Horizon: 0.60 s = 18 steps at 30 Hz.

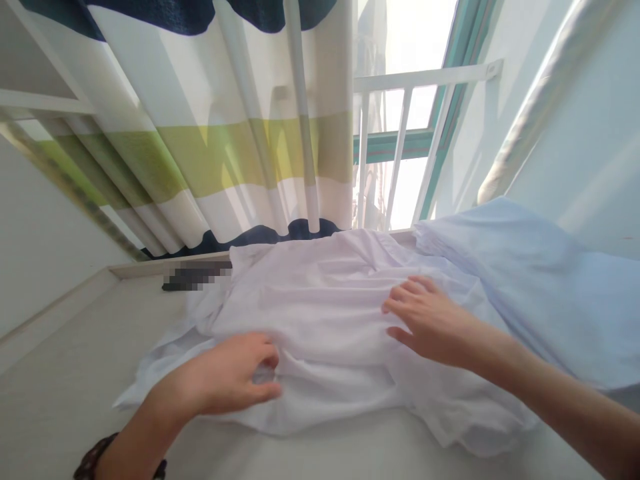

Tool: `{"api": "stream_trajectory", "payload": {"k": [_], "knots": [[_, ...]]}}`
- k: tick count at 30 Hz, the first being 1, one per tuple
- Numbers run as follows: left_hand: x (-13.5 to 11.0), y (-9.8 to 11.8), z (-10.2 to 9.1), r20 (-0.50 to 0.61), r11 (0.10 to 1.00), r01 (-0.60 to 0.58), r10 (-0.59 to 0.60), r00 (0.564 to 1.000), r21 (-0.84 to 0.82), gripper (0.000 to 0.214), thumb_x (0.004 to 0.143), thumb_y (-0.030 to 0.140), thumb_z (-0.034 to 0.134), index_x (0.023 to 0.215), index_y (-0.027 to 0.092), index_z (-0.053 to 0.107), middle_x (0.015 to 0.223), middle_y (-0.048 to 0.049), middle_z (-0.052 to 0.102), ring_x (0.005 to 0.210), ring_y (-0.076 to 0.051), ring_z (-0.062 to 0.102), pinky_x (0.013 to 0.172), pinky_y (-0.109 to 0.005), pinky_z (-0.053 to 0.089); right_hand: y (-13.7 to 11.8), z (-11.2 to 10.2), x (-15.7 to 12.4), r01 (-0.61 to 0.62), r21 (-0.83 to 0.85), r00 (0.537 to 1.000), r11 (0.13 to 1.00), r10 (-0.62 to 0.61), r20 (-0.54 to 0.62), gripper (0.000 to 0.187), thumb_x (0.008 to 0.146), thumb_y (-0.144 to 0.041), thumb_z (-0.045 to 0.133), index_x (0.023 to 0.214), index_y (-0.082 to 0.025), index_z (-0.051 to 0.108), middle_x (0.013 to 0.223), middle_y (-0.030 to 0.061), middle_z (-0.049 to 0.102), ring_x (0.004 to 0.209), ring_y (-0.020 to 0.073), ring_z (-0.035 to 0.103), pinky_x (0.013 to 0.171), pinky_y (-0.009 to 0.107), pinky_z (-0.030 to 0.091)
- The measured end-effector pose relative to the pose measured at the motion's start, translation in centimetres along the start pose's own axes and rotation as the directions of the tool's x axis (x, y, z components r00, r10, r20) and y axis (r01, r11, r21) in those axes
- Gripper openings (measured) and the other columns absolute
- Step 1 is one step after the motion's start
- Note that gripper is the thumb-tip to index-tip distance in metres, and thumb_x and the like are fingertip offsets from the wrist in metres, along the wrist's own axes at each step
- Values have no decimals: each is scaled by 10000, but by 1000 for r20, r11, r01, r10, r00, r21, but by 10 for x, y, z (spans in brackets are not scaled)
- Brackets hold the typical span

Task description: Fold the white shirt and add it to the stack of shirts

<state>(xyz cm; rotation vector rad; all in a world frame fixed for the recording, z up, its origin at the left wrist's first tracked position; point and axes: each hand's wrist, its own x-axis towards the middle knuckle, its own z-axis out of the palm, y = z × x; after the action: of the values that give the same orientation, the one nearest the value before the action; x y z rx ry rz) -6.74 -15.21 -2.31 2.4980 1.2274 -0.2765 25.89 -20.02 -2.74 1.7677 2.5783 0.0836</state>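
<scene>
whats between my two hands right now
Only rumpled white cloth lies between the left hand, which pinches it, and the flat right hand; the head view shows nothing else there.

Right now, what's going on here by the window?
A person has both hands on a crumpled white garment spread on a pale surface by the window. The left hand pinches a fold near its front edge; the right hand lies flat on it. Light blue cloth lies alongside on the right.
</scene>
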Motion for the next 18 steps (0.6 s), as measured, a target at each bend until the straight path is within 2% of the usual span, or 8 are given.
{"api": "stream_trajectory", "payload": {"k": [2, 4, 7, 10, 11, 13, 16, 18], "knots": [[13, 19, 5, 5, 1000, -10, 10, 1000, -6, 401, 672, 482, 681, 955, 202, 632, 1031, -54, 624, 912, -241, 593, 822, -335, 483, -23, 4, 3, 118, 167, 972, 979, -148, 181, 312, 801, -406, 638, 1026, -192, 665, 1003, 98, 644, 939, 266, 598, 844, 385, 444], [23, 29, 10, -47, 1000, 5, -4, 999, 19, 450, 624, 433, 720, 985, 194, 597, 1065, -74, 613, 951, -268, 589, 818, -358, 493, -33, 12, 8, 96, 201, 951, 975, -150, 271, 399, 724, -402, 714, 1044, -173, 648, 1031, 113, 632, 928, 279, 602, 746, 349, 467], [28, 30, 15, -98, 999, 23, -20, 995, 34, 286, 661, 275, 662, 926, 211, 579, 1008, -62, 643, 919, -269, 611, 779, -354, 495, -26, 26, 14, 46, 208, 969, 977, -94, 228, 254, 773, -230, 640, 1019, -167, 640, 1018, 113, 649, 923, 272, 618, 727, 331, 460], [18, 26, 13, -102, 996, 33, -41, 994, -82, 268, 709, 164, 554, 964, 241, 582, 956, -17, 672, 876, -227, 636, 773, -316, 484, -9, 29, 13, 40, 231, 981, 972, -83, 178, 225, 819, -143, 520, 1007, -170, 641, 996, 107, 678, 904, 260, 636, 742, 336, 456], [12, 24, 10, -66, 991, 40, -49, 997, -130, 288, 712, 157, 552, 981, 250, 594, 941, -5, 677, 863, -214, 640, 765, -299, 482, -5, 26, 11, 46, 255, 978, 966, -95, 185, 229, 829, -153, 509, 1010, -180, 647, 994, 100, 684, 906, 257, 638, 742, 334, 456], [-2, 20, 2, 115, 974, 58, -34, 993, -220, 244, 713, 206, 617, 951, 251, 640, 881, 10, 686, 802, -193, 644, 698, -258, 478, 0, 14, 4, 58, 331, 958, 942, -145, 246, 212, 829, -207, 538, 991, -211, 675, 966, 72, 695, 883, 239, 644, 712, 312, 455], [-16, 10, -16, 419, 919, 91, 85, 904, -383, 281, 675, 362, 741, 923, 237, 696, 753, 12, 702, 683, -172, 646, 595, -223, 466, 3, -10, -3, 52, 483, 874, 874, -274, 402, 175, 802, -344, 613, 896, -242, 720, 853, 25, 710, 759, 198, 650, 619, 270, 445], [-15, 4, -27, 465, 860, 102, 167, 869, -500, 390, 718, 458, 708, 1038, 237, 683, 733, 1, 718, 663, -173, 659, 601, -232, 489, 4, -21, -1, 27, 553, 845, 833, -314, 433, 246, 817, -452, 594, 885, -256, 728, 829, 4, 721, 718, 183, 653, 608, 264, 454]]}}
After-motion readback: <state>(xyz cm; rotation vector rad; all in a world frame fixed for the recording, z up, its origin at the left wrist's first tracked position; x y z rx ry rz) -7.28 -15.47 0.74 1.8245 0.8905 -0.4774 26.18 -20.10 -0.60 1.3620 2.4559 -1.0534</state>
